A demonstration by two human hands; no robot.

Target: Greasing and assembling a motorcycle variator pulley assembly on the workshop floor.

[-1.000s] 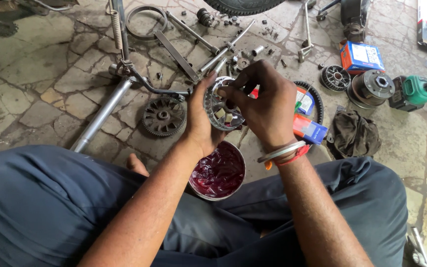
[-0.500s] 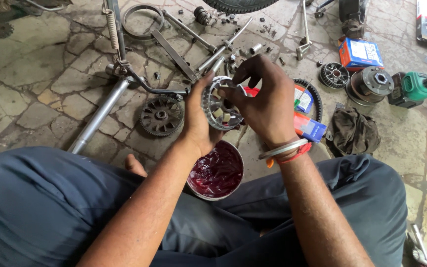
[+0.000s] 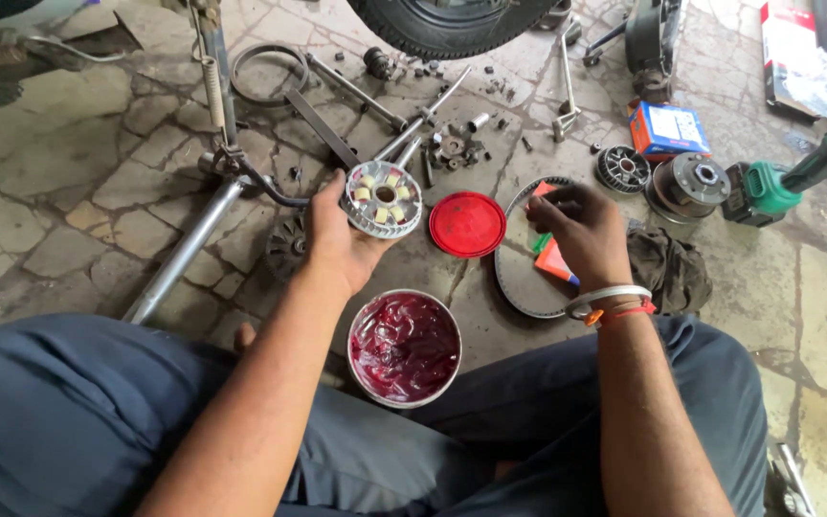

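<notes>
My left hand (image 3: 337,239) holds a round metal variator pulley (image 3: 382,199) with pale rollers seated in its face, turned up toward me. My right hand (image 3: 581,225) has drawn off to the right and hovers over a small orange and blue packet (image 3: 554,260) inside the loop of a black drive belt (image 3: 507,278); its fingers are curled and I cannot tell whether they pinch anything. An open tub of dark red grease (image 3: 404,347) sits between my knees. Its red lid (image 3: 467,224) lies on the floor between my hands.
On the stone floor lie a metal stand tube (image 3: 184,251), a finned pulley half (image 3: 284,249), a clutch assembly (image 3: 689,184), a smaller round part (image 3: 621,168), a blue box (image 3: 667,127), a green power tool (image 3: 787,177), a dark rag (image 3: 670,268), loose bolts and a tyre (image 3: 452,24).
My right hand has left the pulley and swung right toward the packet on the belt. The left hand now holds the pulley alone, and the red lid shows on the floor.
</notes>
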